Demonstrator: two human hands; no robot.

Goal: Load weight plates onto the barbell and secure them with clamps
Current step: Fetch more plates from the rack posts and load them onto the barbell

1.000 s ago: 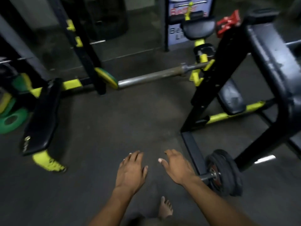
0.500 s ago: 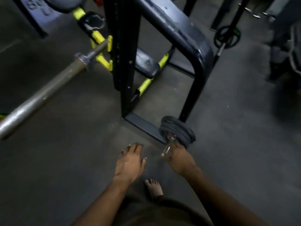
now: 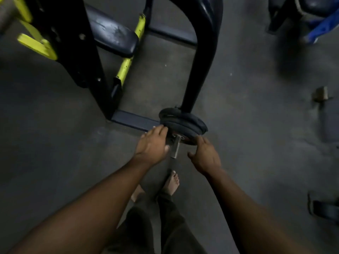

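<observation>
Stack of black weight plates [image 3: 185,123] on a short metal peg [image 3: 175,146]; left hand [image 3: 152,144] and right hand [image 3: 205,156], fingers spread, touch the stack's opposite edges.

Black rack frame [image 3: 78,57] with yellow bars [image 3: 35,45], dark padded seat [image 3: 113,34], grey floor [image 3: 55,143], blue equipment [image 3: 319,26] upper right

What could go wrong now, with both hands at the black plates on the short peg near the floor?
1. The bare foot stands just below the peg; a plate slipping off could land on it.
2. The left hand and right hand flank the plates; fingers could be pinched between plate and frame.
3. The light is dim, so a grip may be misjudged.
</observation>
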